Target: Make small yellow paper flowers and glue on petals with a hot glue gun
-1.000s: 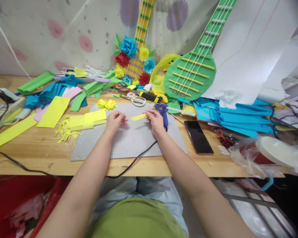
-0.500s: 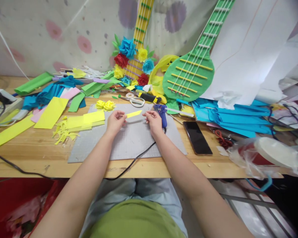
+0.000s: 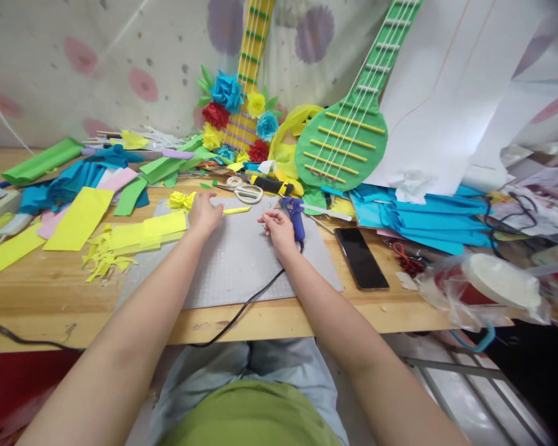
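Observation:
My left hand is over the upper left of the grey cutting mat, its fingers partly hidden behind the back of the hand. A narrow yellow paper strip with a pointed end sticks out to the right from its fingertips. Just left of that hand is a yellow paper flower, partly covered. My right hand is over the mat, fingers loosely bent and apart, with nothing visible in them. Close beside it lies a blue glue gun with a clear glue stick at its back.
White-handled scissors and a black-and-yellow cutter lie behind the mat. Yellow paper pieces are at left, a phone at right. A black cable crosses the mat. A green paper instrument leans at the back.
My left hand has moved left and slightly away from me, along with the yellow strip. The gap between the hands has widened, and my right hand's fingers have loosened. The view has shifted a little.

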{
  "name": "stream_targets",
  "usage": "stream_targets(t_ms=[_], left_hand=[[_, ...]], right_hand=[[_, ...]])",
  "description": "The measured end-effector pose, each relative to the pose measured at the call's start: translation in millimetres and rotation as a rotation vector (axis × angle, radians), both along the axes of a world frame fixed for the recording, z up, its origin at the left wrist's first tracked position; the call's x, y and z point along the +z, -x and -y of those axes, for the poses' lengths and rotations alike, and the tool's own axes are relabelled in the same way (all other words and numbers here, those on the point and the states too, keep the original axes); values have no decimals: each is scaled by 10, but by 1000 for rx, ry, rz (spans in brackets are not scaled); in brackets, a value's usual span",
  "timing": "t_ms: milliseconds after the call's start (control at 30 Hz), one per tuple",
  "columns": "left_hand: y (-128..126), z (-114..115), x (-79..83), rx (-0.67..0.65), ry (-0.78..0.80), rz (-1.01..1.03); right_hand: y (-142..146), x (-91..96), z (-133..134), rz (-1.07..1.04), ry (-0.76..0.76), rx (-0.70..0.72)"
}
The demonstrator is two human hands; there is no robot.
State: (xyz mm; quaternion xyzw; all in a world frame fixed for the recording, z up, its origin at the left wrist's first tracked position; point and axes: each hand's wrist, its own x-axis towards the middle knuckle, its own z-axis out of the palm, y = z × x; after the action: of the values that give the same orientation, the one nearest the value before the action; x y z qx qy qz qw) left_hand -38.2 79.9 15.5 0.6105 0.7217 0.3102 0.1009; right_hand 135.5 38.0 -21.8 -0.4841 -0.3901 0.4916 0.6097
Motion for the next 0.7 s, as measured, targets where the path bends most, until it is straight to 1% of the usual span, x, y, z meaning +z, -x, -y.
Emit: stream_targets(t_ms=[67, 100, 167, 267, 367, 433, 600, 633, 700], left_hand=[[105, -8, 31, 16, -23, -11], [182, -13, 43, 24, -4, -15], [375, -21, 64, 15, 41, -40], [704, -3, 110, -5, 97, -151], [975, 58, 167, 14, 222, -242], [1093, 112, 187, -61, 252, -287], [1233, 238, 124, -358, 183, -471], [1247, 258, 105, -387, 172, -494], [1265, 294, 78, -400, 161, -504]], right_hand=[[-1, 1, -1, 2, 7, 5], [-1, 2, 0, 3, 8, 7], [0, 3, 4, 0, 9, 12], [4, 1, 10, 5, 3, 22], [7, -5, 10, 18, -1, 32], [9, -9, 10, 17, 1, 35], [12, -7, 17, 20, -6, 40], [12, -4, 20, 24, -4, 41], [13, 4, 27, 31, 1, 42]])
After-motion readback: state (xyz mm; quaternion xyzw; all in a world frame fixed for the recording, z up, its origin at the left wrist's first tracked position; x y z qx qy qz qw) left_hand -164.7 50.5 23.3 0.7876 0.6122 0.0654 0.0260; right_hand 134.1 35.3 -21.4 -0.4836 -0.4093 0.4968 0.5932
